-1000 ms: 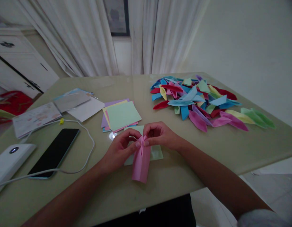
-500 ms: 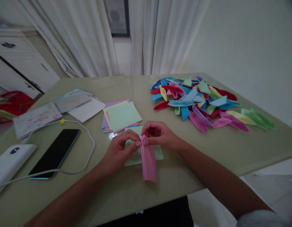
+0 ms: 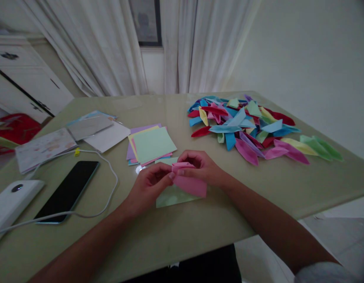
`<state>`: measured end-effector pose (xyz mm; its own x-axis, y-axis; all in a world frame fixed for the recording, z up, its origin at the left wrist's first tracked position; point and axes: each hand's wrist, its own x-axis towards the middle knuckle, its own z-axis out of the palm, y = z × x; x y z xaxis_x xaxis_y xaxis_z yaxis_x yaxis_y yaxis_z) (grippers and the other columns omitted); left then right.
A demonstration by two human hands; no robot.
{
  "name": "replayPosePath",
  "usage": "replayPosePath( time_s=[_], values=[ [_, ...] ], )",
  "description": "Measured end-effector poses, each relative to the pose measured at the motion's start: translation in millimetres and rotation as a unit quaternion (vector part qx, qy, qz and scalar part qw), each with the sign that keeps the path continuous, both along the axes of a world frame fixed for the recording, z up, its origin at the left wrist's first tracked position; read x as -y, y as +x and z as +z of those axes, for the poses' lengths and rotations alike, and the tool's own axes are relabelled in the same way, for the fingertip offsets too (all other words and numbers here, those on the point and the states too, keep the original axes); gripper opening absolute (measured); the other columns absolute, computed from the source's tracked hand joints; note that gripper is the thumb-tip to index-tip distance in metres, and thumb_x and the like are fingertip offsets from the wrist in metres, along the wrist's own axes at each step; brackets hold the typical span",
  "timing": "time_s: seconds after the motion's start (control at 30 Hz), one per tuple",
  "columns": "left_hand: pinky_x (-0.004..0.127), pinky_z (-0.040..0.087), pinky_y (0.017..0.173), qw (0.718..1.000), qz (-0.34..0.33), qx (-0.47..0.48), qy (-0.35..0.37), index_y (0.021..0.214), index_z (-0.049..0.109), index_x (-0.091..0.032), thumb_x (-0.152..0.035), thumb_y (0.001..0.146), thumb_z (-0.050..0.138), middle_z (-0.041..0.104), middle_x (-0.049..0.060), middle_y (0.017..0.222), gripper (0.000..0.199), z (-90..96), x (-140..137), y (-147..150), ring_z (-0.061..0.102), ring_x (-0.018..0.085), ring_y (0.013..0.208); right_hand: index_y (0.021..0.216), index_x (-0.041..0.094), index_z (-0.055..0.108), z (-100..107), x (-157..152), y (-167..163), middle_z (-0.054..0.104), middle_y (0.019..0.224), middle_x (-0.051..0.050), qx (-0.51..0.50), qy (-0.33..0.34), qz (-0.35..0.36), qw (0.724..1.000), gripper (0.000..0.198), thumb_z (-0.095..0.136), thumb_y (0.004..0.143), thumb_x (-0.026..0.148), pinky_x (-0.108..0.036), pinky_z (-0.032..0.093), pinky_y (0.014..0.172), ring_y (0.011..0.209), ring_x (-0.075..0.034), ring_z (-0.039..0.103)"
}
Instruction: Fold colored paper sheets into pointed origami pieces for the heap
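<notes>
A partly folded pink sheet of paper (image 3: pixel 191 186) is held between both hands in the middle of the table. My left hand (image 3: pixel 150 182) pinches its left corner between thumb and forefinger. My right hand (image 3: pixel 199 168) grips the rolled or folded upper edge, its thumb lying across the front. Underneath, a pale green square of paper (image 3: pixel 170 196) lies flat, partly covered by the hands. Just beyond the hands rests a stack of coloured square sheets (image 3: pixel 154 143), with a green one on top.
At the right back is a heap of folded paper pieces (image 3: pixel 237 122) in many colours. On the left lie a black phone (image 3: pixel 69 190), a white device (image 3: pixel 18 196), a white cable (image 3: pixel 115 184), and cards with clear packets (image 3: pixel 91 125). A curtain (image 3: pixel 105 47) hangs behind the table (image 3: pixel 158 243).
The pink paper has turned from hanging down toward me to slanting to the right, its folded edge now on top. Both hands stay close to the same place.
</notes>
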<state>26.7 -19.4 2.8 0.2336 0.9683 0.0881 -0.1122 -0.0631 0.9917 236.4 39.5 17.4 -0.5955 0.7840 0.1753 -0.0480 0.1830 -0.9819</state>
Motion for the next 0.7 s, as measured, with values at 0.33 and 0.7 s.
replayPosePath(
  time_s=[0.33, 0.7],
  values=[
    [0.028, 0.055, 0.074, 0.979, 0.111, -0.134, 0.102, 0.095, 0.079, -0.021, -0.035, 0.093, 0.075, 0.079, 0.003, 0.087, 0.015, -3.2, 1.2, -5.2, 0.071, 0.018, 0.079, 0.095, 0.019, 0.073, -0.2, 7.2, -1.1, 0.068, 0.083, -0.001, 0.053, 0.139, -0.066, 0.987, 0.019, 0.082, 0.087, 0.034, -0.026, 0.043, 0.063, 0.069, -0.014, 0.055],
    [0.028, 0.057, 0.078, 0.988, 0.093, -0.092, 0.077, 0.098, 0.079, -0.022, -0.033, 0.090, 0.079, 0.080, 0.003, 0.093, 0.013, -5.5, -2.8, -4.4, 0.072, 0.017, 0.083, 0.094, 0.020, 0.070, -0.1, 4.5, 0.2, 0.067, 0.090, -0.003, -0.002, 0.131, -0.069, 0.989, 0.012, 0.077, 0.092, 0.029, -0.030, 0.047, 0.073, 0.079, -0.016, 0.060]
  ],
)
